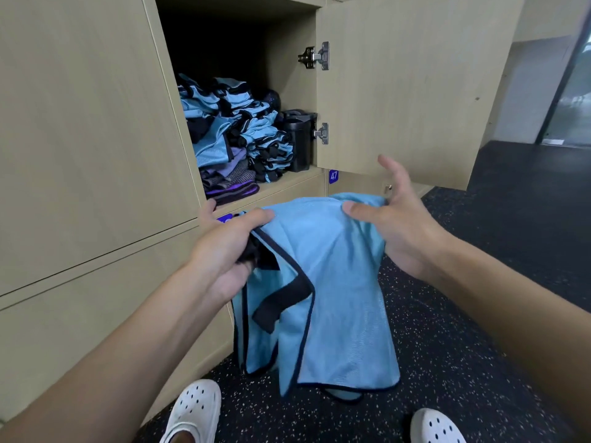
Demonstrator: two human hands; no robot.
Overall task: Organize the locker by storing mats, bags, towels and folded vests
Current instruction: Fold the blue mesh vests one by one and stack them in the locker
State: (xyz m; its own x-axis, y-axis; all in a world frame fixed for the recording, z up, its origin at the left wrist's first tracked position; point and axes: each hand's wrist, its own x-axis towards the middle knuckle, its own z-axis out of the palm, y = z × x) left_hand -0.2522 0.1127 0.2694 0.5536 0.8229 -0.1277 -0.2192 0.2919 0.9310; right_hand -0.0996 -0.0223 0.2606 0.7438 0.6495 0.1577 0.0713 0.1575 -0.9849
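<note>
A light blue vest [332, 282] with dark trim hangs in front of me, below the open locker [287, 183]. My left hand [224, 251] grips its top left edge and a bunched dark strap. My right hand [393, 219] holds the top right edge between thumb and palm, with the other fingers spread out. Inside the locker lies a tall heap of folded blue vests [236, 123]. Under that heap sit purple and grey folded towels [230, 183]. A black container [299, 139] stands at the right of the shelf.
The locker door [409, 91] stands open to the right, just beyond my right hand. Shut locker fronts [80, 139] fill the left side. Below is a dark speckled floor [479, 314], and my white shoes [195, 410] show at the bottom.
</note>
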